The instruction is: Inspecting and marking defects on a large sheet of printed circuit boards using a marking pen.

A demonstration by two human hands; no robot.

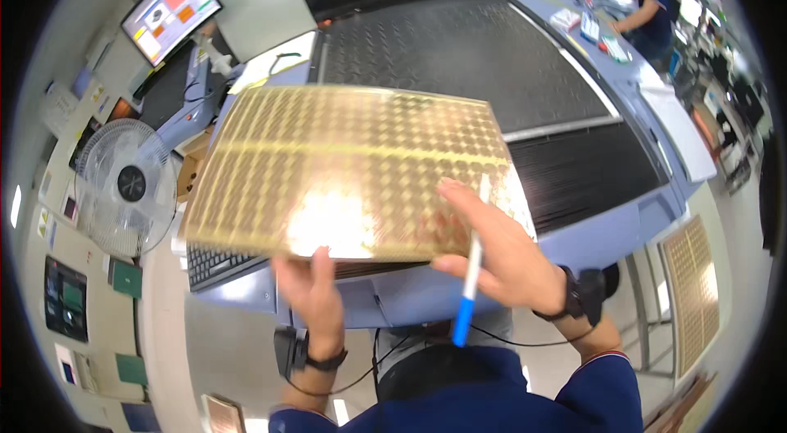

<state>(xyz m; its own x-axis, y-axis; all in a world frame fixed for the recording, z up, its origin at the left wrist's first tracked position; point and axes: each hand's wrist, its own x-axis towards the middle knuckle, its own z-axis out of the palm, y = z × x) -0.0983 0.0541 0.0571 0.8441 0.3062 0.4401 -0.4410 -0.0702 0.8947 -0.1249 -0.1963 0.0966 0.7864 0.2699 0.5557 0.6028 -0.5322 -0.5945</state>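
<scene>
A large copper-coloured panel (pixel 361 179) with a grid of round marks and yellowish bands is tilted in front of me, glaring brightly near its front edge. My left hand (pixel 311 302) is at that edge, thumb on the near face and fingers partly hidden behind it, somewhat blurred. At the panel's right part is my right hand (pixel 512 261), its fingers over the surface. A white marker pen with a blue end (pixel 466 310) is tucked in this hand, blue end pointing down toward me. Both wrists wear black bands with small boxes and cables.
Behind the panel lies a black textured machine bed (pixel 459 47). A keyboard (pixel 217 265) sits partly under the panel's left side; a fan (pixel 131 183) and a monitor (pixel 172 11) stand left. Another panel (pixel 690 293) leans at right. A person (pixel 652 2) works at the far right.
</scene>
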